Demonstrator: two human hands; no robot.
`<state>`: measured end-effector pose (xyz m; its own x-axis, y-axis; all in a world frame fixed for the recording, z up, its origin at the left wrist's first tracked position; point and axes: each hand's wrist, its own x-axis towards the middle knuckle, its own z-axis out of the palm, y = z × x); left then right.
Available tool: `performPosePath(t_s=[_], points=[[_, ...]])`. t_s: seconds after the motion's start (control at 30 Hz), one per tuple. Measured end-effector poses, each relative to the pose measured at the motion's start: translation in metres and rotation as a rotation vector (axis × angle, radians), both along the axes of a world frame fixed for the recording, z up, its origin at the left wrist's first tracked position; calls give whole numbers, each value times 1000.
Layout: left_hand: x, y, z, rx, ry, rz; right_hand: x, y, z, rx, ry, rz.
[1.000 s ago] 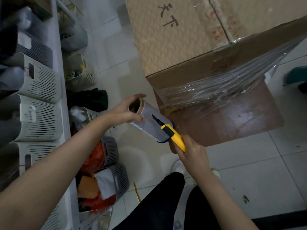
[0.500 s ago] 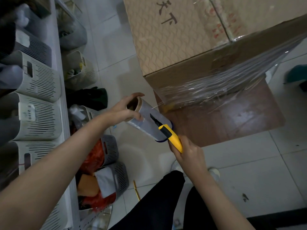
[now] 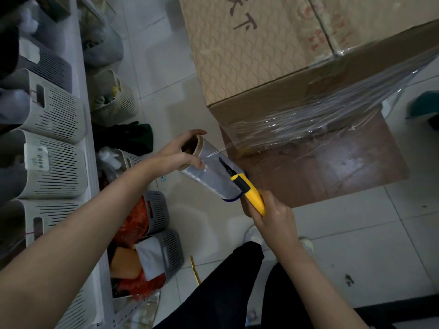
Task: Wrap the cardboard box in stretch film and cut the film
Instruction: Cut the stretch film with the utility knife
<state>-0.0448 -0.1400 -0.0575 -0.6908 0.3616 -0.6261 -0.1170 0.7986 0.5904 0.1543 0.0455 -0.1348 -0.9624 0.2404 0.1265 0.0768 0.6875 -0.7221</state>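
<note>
Wrapping looked all but done in the head view: several bands of stretch film (image 3: 320, 115) clung to the lower side of the cardboard box (image 3: 261, 55), which stood on a brown board (image 3: 344, 167) on the tiled floor, ahead and to the right of the person. The upper side and the top bore no film that I could make out. Cutting seemed to be what was left. A thin, roped strand (image 3: 219, 150) ran from the box's near corner to the film roll (image 3: 209, 172), so the film was judged not yet severed.

The left hand (image 3: 180, 154) gripped the roll at its open cardboard end, fingers curled round the rim. The right hand (image 3: 273, 217) was closed round the handle of a yellow utility knife (image 3: 249, 189), whose dark blade (image 3: 225, 166) was extended and lay across the roll, tip pointing toward the strand but short of it. Slatted baskets (image 3: 54, 115) lined a shelf on the left.

Against the frame a second earlier, little differed: both grips matched, the roll sat slightly higher and closer to the box corner, and the blade tip had crept nearer the strand.
</note>
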Motion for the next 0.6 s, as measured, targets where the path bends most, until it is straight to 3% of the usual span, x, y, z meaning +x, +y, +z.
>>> performPosePath(t_s=[0.6], points=[[3, 2, 5, 17, -17, 24, 1, -16, -4, -42, 0, 10]])
